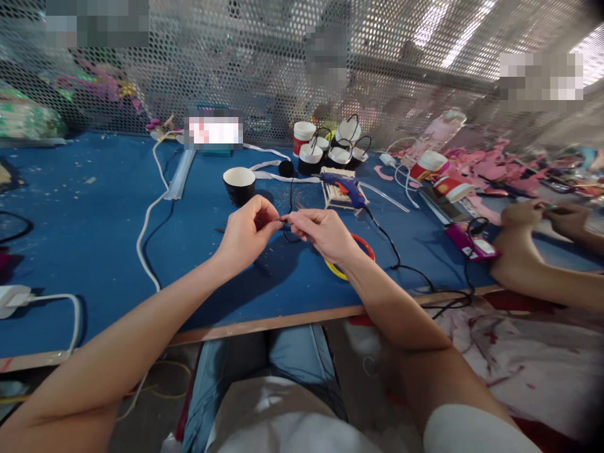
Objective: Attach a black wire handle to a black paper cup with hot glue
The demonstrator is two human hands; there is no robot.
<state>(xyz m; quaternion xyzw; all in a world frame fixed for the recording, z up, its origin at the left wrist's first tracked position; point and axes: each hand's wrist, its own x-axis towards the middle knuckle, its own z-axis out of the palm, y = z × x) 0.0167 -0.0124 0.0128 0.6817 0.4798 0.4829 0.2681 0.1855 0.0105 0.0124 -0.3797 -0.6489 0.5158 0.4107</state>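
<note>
Above the middle of the blue bench, near its front edge, the left hand and right hand both pinch a thin black wire between closed fingertips. A black cup stands just behind them.

Left hand and right hand meet above the blue bench, fingertips pinching a thin dark wire between them; its exact form is too fine to make out. A black cup stands just beyond the hands. A blue glue gun rests on a stick rack. A co-worker's hands work at far right.
</note>
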